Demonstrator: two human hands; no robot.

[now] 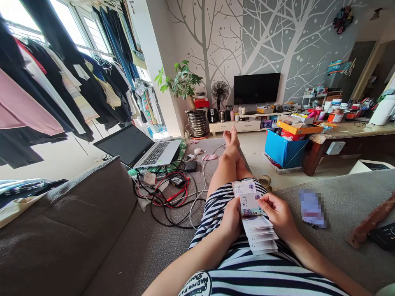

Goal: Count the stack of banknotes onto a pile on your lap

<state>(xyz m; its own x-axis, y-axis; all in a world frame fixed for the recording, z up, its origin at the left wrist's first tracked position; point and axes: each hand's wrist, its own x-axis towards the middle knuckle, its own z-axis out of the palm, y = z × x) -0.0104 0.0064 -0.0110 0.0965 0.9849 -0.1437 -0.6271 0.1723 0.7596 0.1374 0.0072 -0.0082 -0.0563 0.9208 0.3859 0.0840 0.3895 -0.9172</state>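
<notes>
My left hand [231, 218] is closed on the left side of a bundle of banknotes [261, 236], held over my lap. The lower ends of the notes spread downward in overlapping steps. With thumb and fingers, my right hand [277, 213] pinches the right edge of an upper banknote [249, 205], which shows a 5. Another note end [243, 187] sticks out above it, over the striped clothing [212, 205]. Fingers and overlapping notes hide the middle of the bundle.
Tangled cables [173, 197] and an open laptop [148, 152] lie on the sofa to my left. On the right are a phone-like blurred object [312, 209] and a brown strip [373, 218]. Beyond stand a blue box [285, 150] and a cluttered table [348, 131].
</notes>
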